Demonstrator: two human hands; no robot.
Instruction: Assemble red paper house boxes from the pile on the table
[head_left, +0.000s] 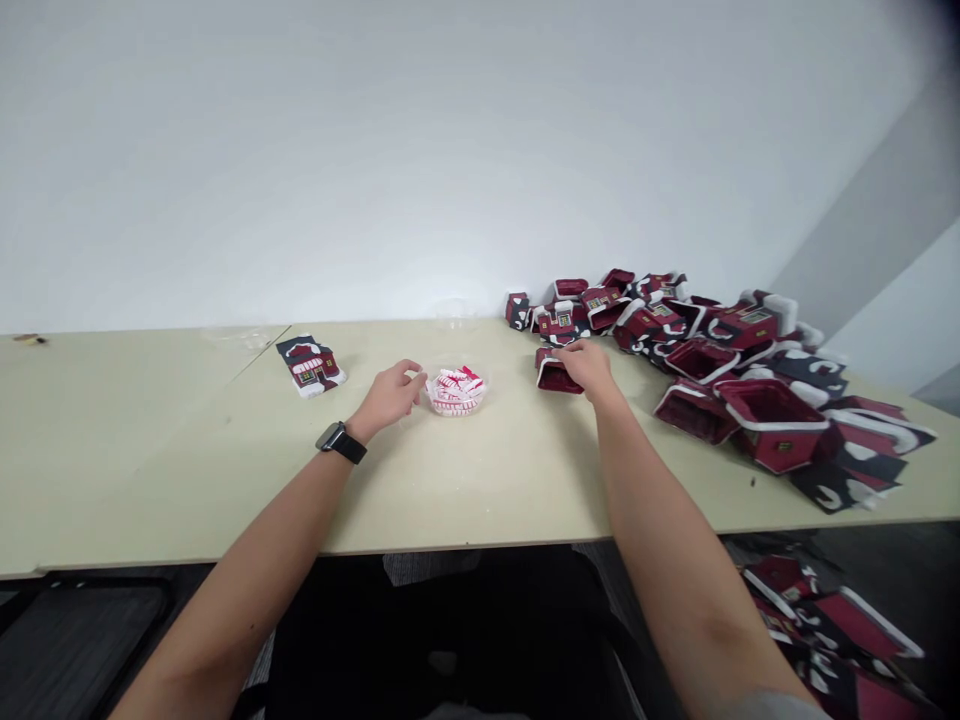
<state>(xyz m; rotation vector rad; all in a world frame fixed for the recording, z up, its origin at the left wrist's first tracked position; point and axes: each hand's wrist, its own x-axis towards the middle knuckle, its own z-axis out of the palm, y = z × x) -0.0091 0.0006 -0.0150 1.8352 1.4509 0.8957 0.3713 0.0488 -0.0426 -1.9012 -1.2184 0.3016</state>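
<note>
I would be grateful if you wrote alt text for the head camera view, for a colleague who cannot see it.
The right hand rests on a dark red house-shaped box on a pale table, and the left hand is beside a clear bowl of red-and-white pieces. A heap of similar boxes lies to the right.

Probably an office workroom, going by the pale laminate desk (150, 450) and plain white wall (450, 150)

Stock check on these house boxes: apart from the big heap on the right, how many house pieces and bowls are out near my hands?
Dark red house box under the right hand: 1
Flat house-printed piece: 1
Clear bowl of red-and-white pieces: 1
Total: 3
</note>
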